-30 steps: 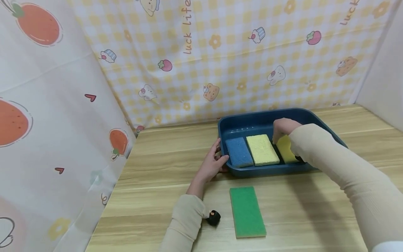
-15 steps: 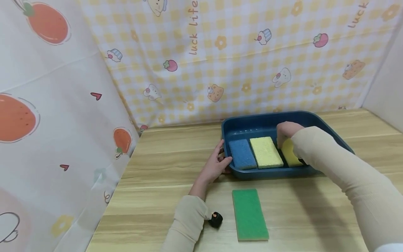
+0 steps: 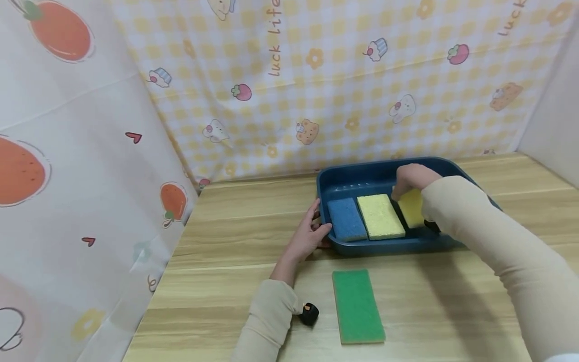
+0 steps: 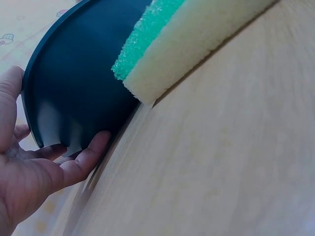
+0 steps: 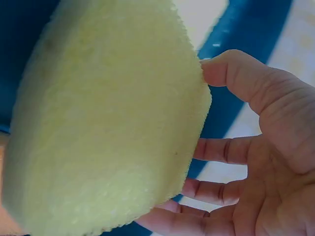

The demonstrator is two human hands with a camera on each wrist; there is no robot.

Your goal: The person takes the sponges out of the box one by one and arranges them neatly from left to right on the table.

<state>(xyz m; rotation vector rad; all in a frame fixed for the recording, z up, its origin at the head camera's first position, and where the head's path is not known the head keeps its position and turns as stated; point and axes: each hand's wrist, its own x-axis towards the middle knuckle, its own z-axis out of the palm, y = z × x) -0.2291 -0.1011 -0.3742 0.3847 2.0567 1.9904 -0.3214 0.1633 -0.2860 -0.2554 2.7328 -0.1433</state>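
My right hand (image 3: pixel 413 178) pinches a yellow sponge (image 3: pixel 411 207) by its far end, inside the right part of a dark blue tray (image 3: pixel 384 245). In the right wrist view the sponge (image 5: pixel 113 118) looks tilted, with the thumb on one edge and the fingers along and behind it. My left hand (image 3: pixel 304 239) holds the tray's near left corner, its fingers curved round the outside wall, as the left wrist view shows on the tray (image 4: pixel 83 83). A blue sponge (image 3: pixel 347 219) and a pale yellow sponge (image 3: pixel 381 216) lie flat side by side in the tray.
A green-topped sponge (image 3: pixel 359 306) lies on the wooden table (image 3: pixel 235 241) in front of the tray, beside the left wrist's black camera (image 3: pixel 309 314). A patterned cloth (image 3: pixel 271 115) hangs behind, and another stands along the left.
The yellow sponge in my right hand has risen slightly and its far end tilts up. My left hand stays at the tray's corner. The whole head view has shifted a little.
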